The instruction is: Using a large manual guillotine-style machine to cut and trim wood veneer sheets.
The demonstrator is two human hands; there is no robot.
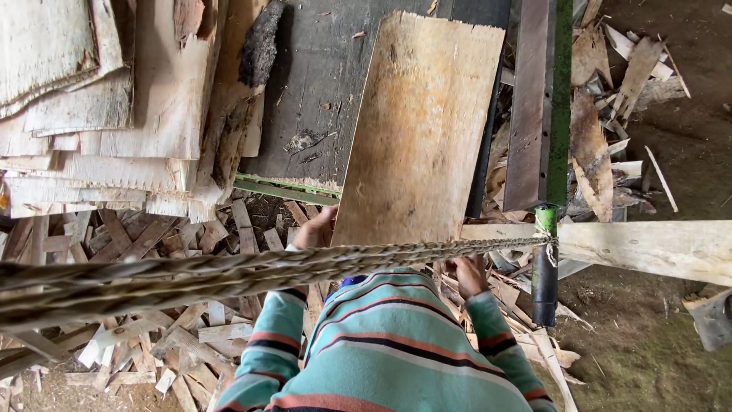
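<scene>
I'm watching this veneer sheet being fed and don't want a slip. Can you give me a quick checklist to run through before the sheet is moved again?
1. Left hand on the sheet's near left corner: ok, it touches the edge of the wood sheet.
2. Right hand on the sheet: cannot tell, the twisted rope hides the near edge and the hand sits just below it.
3. Sheet lying flat on the dark table: ok.
4. Sheet square to the metal bar: not ok, it lies slightly tilted.
5. Footing: not ok, wood scraps litter the ground.
</scene>
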